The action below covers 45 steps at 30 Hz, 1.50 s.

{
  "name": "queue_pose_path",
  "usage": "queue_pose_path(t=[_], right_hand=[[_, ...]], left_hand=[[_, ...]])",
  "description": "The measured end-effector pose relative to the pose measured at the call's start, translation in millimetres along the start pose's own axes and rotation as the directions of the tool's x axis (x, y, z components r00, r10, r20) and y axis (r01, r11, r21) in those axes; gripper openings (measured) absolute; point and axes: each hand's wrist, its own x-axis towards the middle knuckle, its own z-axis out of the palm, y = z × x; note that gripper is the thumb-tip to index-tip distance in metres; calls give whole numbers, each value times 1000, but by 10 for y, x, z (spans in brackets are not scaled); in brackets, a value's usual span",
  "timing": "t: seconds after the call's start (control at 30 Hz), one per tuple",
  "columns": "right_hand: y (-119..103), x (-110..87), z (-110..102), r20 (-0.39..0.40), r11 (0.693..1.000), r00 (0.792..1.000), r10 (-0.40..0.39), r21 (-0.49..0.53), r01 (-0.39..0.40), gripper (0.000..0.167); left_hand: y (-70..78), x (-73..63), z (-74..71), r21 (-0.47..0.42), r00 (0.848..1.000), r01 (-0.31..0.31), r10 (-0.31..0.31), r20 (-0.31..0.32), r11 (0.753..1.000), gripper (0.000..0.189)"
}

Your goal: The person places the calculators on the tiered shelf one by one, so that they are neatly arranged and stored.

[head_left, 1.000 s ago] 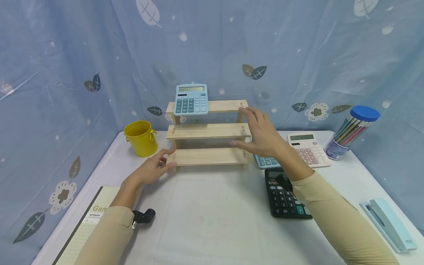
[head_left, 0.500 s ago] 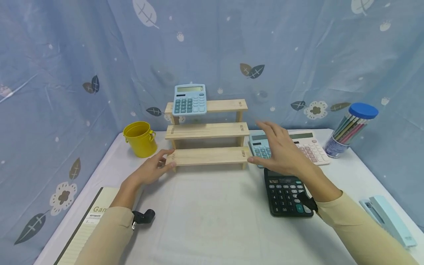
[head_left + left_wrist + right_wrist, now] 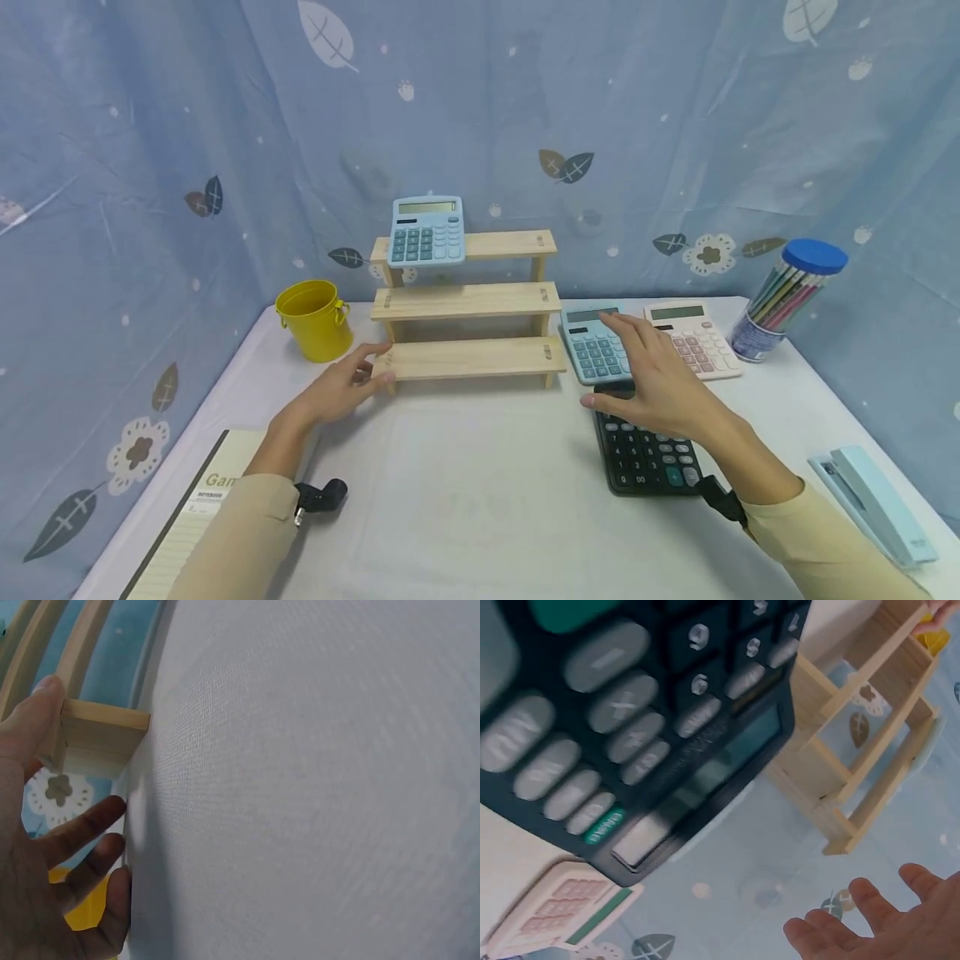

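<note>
A three-tier wooden shelf rack (image 3: 468, 358) stands at the back of the table. My left hand (image 3: 341, 387) grips the left end of its lowest board between thumb and index finger; the other fingers (image 3: 105, 817) hang spread beside it in the left wrist view. A light blue calculator (image 3: 427, 232) leans upright on the left of the top tier. My right hand (image 3: 656, 379) hovers with spread fingers over a black calculator (image 3: 652, 462), holding nothing. In the right wrist view the black calculator's keys and display fill the upper left. A second blue calculator (image 3: 592, 346) lies beside the rack.
A pink calculator (image 3: 701, 346) and a blue-lidded pen jar (image 3: 783, 300) stand at the back right. A light blue stapler (image 3: 873, 504) lies at the right edge. On the left are a yellow bucket (image 3: 315, 321) and a notebook (image 3: 202, 500). A patterned curtain (image 3: 480, 108) hangs behind.
My right hand has moved away from the rack's right end, rightward and toward me, to over the black calculator. The left hand stays at the lowest board.
</note>
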Motion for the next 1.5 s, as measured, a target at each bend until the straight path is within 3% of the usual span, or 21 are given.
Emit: queue_pose_path(t=[0.23, 0.63, 0.9, 1.17, 1.5], right_hand=[[30, -175, 13, 39, 998, 998, 56, -20, -55, 107], [127, -476, 110, 150, 988, 977, 151, 22, -156, 121], [100, -586, 202, 198, 978, 957, 210, -32, -208, 130], [58, -600, 287, 263, 960, 923, 280, -76, -269, 146], [86, -664, 256, 324, 968, 912, 250, -45, -249, 153]], left_hand=[[13, -23, 42, -9, 1000, -3, 4, 26, 1000, 72], [-25, 12, -23, 2, 999, -16, 16, 30, 1000, 72], [-11, 21, -24, -1, 999, -4, 5, 33, 1000, 74], [13, 11, -24, 1, 999, 0, 0, 32, 1000, 73], [17, -13, -20, -3, 1000, -9, 9, 24, 1000, 72]])
